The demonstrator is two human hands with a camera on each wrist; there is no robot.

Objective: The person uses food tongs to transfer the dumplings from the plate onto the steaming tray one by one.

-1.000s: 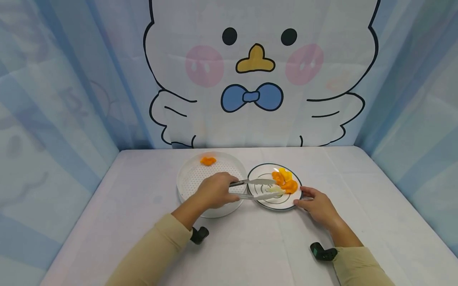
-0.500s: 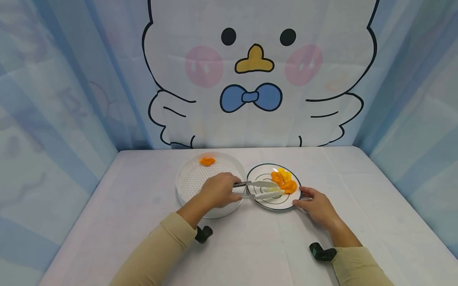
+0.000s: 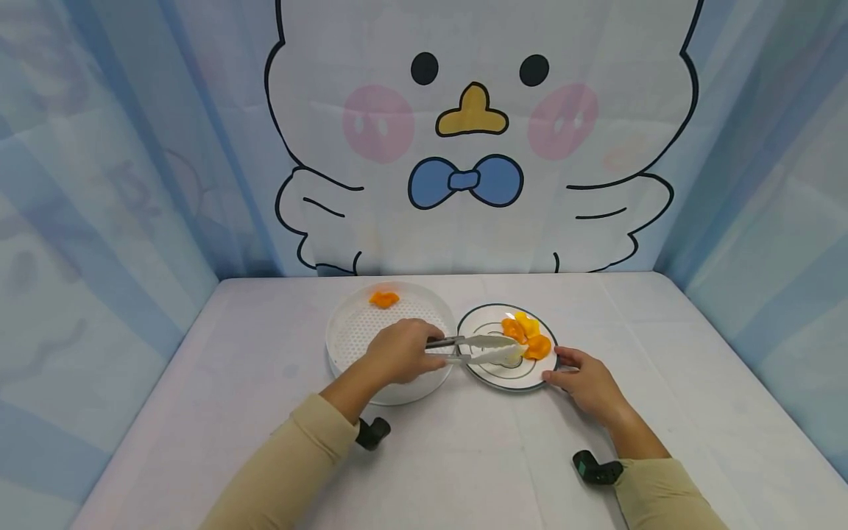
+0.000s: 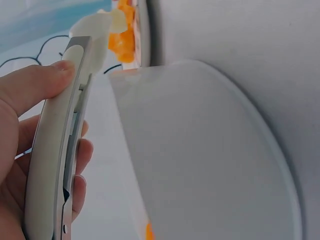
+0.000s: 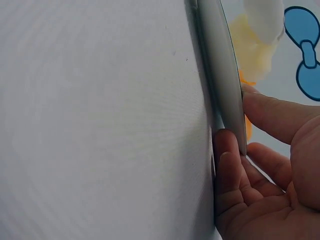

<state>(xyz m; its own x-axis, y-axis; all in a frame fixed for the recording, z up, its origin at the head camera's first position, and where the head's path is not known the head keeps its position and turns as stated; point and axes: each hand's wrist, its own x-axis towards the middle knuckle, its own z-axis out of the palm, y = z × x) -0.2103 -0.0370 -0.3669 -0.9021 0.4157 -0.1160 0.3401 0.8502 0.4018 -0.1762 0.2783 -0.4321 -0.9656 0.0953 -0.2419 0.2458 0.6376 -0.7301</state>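
Note:
My left hand [image 3: 405, 352] grips a pair of tongs [image 4: 55, 145] with pale tips. The tips are close together on a pale yellow piece [image 5: 252, 47], over the white dark-rimmed plate [image 3: 474, 325]. Next to it on that plate lie orange pieces [image 3: 537, 347] and a bright yellow piece [image 3: 528, 324]. My right hand [image 3: 586, 383] pinches the plate's right rim, thumb above and fingers beneath, as the right wrist view shows. What kind of food the pieces are cannot be made out.
Left of the plate, close beside it, is a round white dish [image 3: 351, 333] with a dotted base. One orange piece [image 3: 384, 299] lies toward its back. Both stand on a white-covered table [image 3: 464, 471], with printed curtains [image 3: 477, 228] behind and at the sides.
The tongs' tips have come together on the pale yellow piece, where they stood apart around it before. The right hand keeps its hold on the plate rim.

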